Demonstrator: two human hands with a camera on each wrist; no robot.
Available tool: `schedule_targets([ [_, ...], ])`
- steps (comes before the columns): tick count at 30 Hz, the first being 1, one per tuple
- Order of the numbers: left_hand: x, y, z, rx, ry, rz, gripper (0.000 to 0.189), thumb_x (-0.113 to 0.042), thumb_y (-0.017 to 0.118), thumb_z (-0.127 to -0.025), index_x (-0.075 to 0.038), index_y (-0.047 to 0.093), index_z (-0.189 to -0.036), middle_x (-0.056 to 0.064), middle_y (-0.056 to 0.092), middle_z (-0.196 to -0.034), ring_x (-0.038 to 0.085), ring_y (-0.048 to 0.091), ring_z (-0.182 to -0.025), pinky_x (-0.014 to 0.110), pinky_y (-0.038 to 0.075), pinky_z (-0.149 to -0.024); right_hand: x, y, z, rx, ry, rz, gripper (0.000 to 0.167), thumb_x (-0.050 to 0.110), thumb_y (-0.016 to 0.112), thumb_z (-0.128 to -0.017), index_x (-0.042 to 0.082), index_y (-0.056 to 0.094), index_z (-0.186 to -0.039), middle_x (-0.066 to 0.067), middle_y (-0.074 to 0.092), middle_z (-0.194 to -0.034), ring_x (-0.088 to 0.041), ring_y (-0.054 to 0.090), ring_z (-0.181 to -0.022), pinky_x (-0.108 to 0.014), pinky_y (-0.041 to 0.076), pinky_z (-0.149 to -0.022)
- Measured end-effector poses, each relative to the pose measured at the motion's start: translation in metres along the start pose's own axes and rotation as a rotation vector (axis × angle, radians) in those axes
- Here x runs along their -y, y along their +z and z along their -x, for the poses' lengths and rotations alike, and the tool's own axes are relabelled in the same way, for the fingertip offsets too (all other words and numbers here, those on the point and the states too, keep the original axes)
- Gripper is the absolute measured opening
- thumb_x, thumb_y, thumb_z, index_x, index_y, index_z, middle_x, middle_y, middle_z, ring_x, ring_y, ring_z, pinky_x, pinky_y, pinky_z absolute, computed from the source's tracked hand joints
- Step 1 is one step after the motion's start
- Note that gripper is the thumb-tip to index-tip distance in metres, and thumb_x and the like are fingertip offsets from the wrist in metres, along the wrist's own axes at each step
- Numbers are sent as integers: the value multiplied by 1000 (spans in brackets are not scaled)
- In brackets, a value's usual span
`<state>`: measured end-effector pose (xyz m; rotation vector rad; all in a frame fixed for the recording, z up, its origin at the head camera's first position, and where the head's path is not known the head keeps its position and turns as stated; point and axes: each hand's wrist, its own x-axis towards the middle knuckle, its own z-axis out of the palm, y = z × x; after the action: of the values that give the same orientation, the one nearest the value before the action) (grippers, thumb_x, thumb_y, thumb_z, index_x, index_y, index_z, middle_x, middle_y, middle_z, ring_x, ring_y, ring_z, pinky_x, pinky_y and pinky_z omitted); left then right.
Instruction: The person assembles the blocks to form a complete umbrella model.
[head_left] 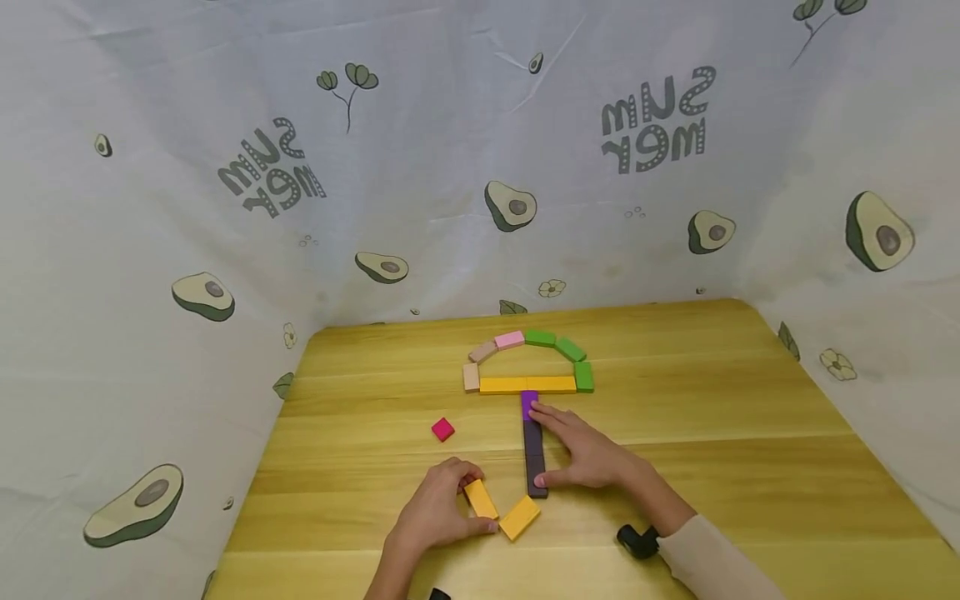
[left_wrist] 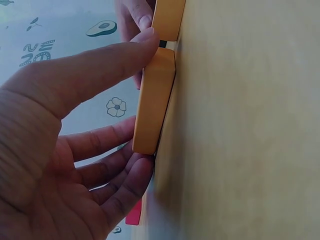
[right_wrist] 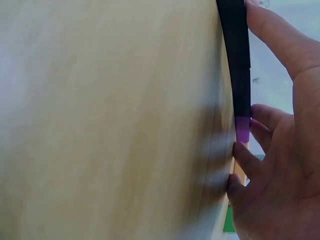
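Note:
My left hand holds a yellow block lying on the table, its thumb at the near end and its fingers at the far end. A second yellow block lies slanted just right of it, close to the left thumb. My right hand rests spread along a straight column of blocks. Its thumb touches the lower black block, and its fingertips touch the purple block at the top. Another black block lies between these two. In the right wrist view, the black and purple blocks line up end to end.
Above the column lies a row of yellow blocks, under an arch of tan, pink and green blocks. A red block lies alone to the left. A printed cloth hangs behind the wooden table.

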<state>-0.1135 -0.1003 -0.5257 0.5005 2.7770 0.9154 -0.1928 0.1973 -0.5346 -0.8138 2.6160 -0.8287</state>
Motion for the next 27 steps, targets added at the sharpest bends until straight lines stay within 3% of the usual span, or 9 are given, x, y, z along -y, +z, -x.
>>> schedule_targets([
  [27, 1, 3, -3, -23, 80, 12, 62, -55, 92, -71, -16, 71, -113, -10, 63, -101, 3, 54, -88, 22, 52, -79, -1, 0, -1, -12, -8, -10, 106, 66, 77, -80, 21, 31, -164, -4, 25, -172, -41, 26, -156, -67, 29, -121],
])
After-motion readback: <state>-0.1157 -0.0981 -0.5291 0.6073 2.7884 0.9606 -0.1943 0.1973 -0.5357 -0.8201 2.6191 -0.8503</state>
